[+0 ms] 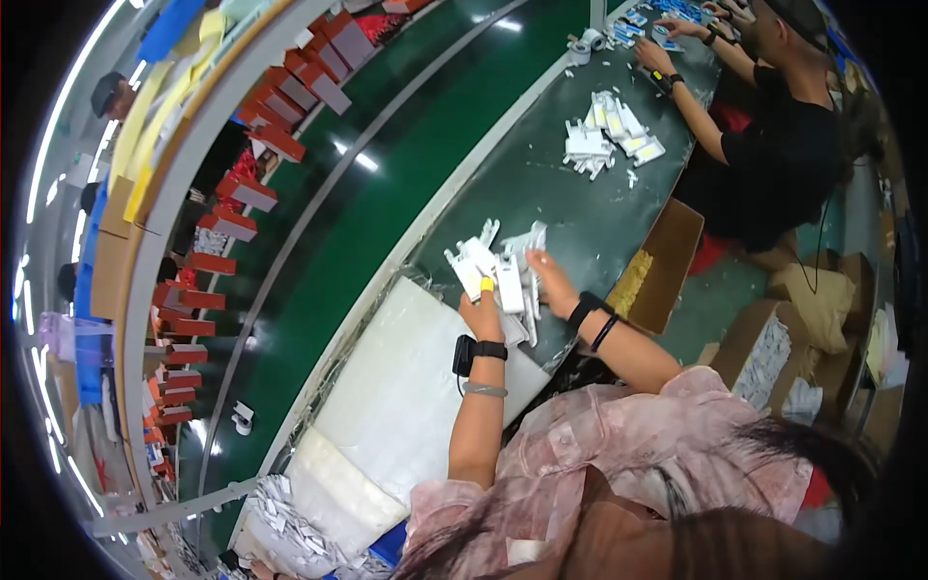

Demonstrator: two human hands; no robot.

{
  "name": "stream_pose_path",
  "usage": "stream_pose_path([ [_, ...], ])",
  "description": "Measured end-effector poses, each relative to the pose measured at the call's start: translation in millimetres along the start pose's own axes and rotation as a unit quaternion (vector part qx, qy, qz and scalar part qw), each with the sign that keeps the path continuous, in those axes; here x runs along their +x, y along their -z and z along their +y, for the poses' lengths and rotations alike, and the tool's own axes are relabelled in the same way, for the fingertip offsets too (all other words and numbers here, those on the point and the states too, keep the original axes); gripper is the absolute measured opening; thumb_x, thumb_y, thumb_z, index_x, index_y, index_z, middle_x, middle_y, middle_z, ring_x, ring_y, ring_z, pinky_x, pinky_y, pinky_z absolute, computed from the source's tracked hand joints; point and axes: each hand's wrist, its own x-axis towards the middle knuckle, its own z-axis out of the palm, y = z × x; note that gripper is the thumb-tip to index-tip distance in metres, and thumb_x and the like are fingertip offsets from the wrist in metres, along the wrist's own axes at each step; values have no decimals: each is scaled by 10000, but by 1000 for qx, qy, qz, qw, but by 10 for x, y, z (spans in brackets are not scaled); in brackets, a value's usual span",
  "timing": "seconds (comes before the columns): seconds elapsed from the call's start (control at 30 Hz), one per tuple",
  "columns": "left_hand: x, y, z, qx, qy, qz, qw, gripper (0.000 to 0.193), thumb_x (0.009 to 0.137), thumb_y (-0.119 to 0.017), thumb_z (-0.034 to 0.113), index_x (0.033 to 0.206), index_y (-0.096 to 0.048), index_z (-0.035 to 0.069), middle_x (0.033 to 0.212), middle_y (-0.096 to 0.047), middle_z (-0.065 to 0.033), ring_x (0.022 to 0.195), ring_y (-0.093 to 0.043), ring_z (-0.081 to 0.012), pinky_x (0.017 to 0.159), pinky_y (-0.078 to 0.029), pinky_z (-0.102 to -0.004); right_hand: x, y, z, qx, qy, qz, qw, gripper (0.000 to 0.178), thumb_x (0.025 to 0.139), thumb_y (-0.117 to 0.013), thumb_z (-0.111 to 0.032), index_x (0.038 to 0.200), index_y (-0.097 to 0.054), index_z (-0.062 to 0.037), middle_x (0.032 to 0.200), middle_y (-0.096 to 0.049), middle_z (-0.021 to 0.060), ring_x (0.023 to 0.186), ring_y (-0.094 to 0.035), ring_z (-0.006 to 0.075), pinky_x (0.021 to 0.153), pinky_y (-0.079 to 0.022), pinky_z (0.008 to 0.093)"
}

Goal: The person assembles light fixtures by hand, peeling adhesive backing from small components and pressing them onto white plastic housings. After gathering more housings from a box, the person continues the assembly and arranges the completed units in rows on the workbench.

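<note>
A loose pile of white plastic pieces (509, 287), some slim and some flat, lies on the dark green worktop in front of me. My left hand (479, 311) is at the near left of the pile, its fingers closed on a flat white piece. A small yellow patch shows at its fingertips; whether it is on the piece or on a finger I cannot make out. On the right side of the pile, my right hand (553, 285) rests with its fingers stretched out along the pieces. Dark bands are on both wrists.
A white foam sheet (387, 358) covers the near worktop. Farther along lies another pile of white parts (609, 133), some with yellow patches. A co-worker (788, 126) handles parts at the far end. A cardboard box (667, 261) stands against the right edge. Red boxes (213, 263) line the left side.
</note>
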Motion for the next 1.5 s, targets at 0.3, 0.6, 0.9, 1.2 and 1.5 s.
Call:
stream_pose_path([
  [0.3,90,932,52,-75,131,-112,982,411,850,-507,11,1259,-476,2,1153,-569,-113,924,-569,-150,756,-494,-261,-81,390,43,-119,71,62,988,530,931,-584,-376,1382,-430,-145,1246,-529,38,1139,-520,188,911,-466,420],
  [0.6,-631,1652,-87,409,-282,-278,823,551,684,-770,161,1163,-538,20,1041,-556,-147,964,-534,-336,819,-451,-418,-221,882,804,-437,331,352,758,573,834,-703,-168,1309,-437,8,1271,-436,184,1121,-496,270,970,-414,370],
  [0.9,-598,1805,-242,423,-368,-309,768,468,688,-670,54,1148,-584,69,1072,-574,-100,987,-518,-318,817,-442,-407,-782,288,1151,-516,351,208,753,464,783,-715,-164,1160,-494,-7,1026,-519,142,834,-541,256,771,-473,347],
  [1.2,-613,2070,-198,469,-269,-195,818,544,738,-716,110,1244,-527,45,1094,-573,-131,982,-531,-322,819,-462,-396,-706,547,1259,-513,198,155,821,359,798,-722,-225,1030,-586,13,735,-625,104,671,-612,224,634,-486,323],
  [1.5,-822,2264,-331,363,-94,-173,911,726,741,-766,147,1357,-399,30,1082,-533,-116,728,-579,-213,664,-485,-343,-610,202,1017,-624,209,130,742,592,788,-729,-310,1242,-467,-34,1036,-608,131,896,-618,307,762,-499,397],
])
